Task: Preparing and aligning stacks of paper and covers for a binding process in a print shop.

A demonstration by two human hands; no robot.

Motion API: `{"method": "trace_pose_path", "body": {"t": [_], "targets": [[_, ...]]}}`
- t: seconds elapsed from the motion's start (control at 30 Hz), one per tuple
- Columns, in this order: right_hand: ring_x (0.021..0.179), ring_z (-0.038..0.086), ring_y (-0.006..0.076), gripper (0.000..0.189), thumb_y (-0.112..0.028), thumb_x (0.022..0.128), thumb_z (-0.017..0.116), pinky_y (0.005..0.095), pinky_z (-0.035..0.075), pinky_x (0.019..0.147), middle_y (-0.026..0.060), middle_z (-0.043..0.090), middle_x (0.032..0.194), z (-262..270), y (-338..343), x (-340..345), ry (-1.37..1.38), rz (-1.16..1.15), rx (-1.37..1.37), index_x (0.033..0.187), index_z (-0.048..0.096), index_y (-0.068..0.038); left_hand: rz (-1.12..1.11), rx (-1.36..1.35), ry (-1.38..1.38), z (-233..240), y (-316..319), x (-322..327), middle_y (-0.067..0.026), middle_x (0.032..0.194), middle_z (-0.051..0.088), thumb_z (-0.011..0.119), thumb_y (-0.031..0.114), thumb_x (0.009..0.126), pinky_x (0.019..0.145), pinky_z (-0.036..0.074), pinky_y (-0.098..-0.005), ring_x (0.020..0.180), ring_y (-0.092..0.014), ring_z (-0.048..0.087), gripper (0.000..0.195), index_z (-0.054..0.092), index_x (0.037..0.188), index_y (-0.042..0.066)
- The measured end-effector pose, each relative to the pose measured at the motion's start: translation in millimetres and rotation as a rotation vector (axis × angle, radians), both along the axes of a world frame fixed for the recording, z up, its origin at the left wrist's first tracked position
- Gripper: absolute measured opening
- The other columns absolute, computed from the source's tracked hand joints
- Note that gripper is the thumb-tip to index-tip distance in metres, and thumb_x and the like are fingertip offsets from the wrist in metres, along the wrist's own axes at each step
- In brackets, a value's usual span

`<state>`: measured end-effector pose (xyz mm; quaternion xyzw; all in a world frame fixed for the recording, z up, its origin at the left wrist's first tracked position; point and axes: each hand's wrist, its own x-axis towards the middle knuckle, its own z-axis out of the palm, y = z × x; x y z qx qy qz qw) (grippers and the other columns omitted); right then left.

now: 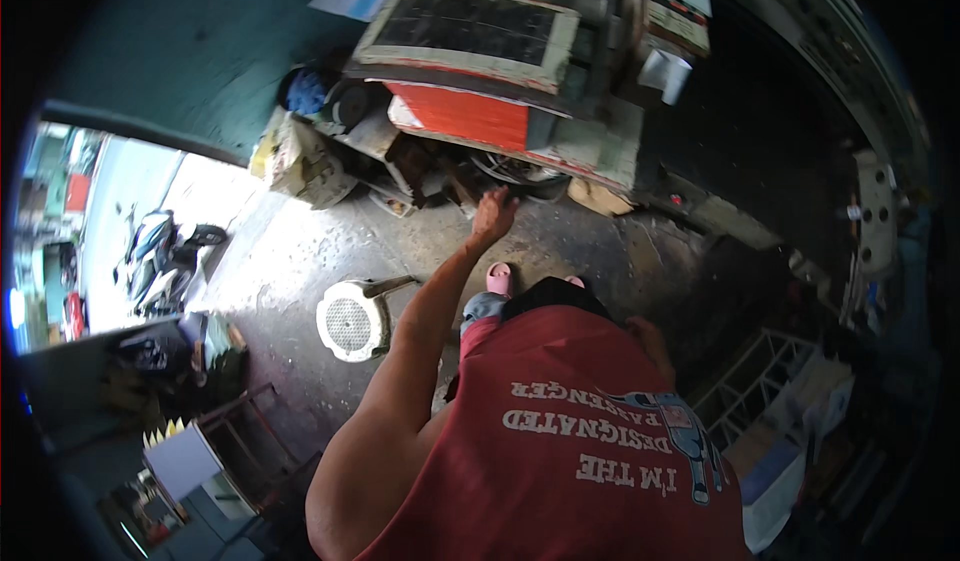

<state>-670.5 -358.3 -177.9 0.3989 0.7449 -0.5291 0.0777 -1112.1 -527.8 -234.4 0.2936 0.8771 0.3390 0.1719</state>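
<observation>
My left hand (495, 214) reaches forward over the concrete floor, its fingers apart and nothing seen in them. Just beyond it is the dark clutter (517, 169) below a worn wooden workbench (592, 141). A curved band or hose lies in that clutter, too shadowed to name. The bench has an orange front panel (465, 115), and a pale-framed dark panel (465, 28) rests on top. Low beside my right hip hangs my right hand (649, 336), in deep shadow and partly hidden by my red shirt (570, 441). What it touches, if anything, cannot be made out.
A white round stool (351, 325) with a perforated seat stands left of my feet. A stuffed sack (300, 163) sits by the doorway, with a motorcycle (161, 250) outside. A metal rack (757, 370) is behind right; a metal frame (247, 418) stands behind left.
</observation>
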Motion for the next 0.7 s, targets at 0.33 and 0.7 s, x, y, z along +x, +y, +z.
{"method": "trace_pose_path", "body": {"t": [0.33,0.7], "targets": [[0.074,0.066,0.0201,0.023,-0.013,0.085,0.068,0.0341,0.052,0.067,0.0116,0.067,0.086,-86.8,141.8,30.9,0.051,0.619,-0.002,0.102,0.063,0.001,0.526,-0.439,-0.424,3.0,-176.5,173.3,-0.0223,0.115,0.065,0.066,0.044,0.085,0.093,0.049,-0.0445,0.111,-0.036,0.061,0.052,0.064,0.116,0.002],[0.056,0.061,0.0122,0.017,-0.02,0.089,0.068,0.0257,0.043,0.041,0.0042,0.064,0.071,-138.4,247.9,-120.0,-0.089,0.56,0.057,0.092,0.064,-0.004,0.764,-0.37,-0.536,26.8,-206.3,383.8,-0.0257,0.102,0.067,0.059,0.042,0.089,0.089,0.049,-0.0482,0.103,-0.042,0.063,0.043,0.071,0.099,0.002]]}}
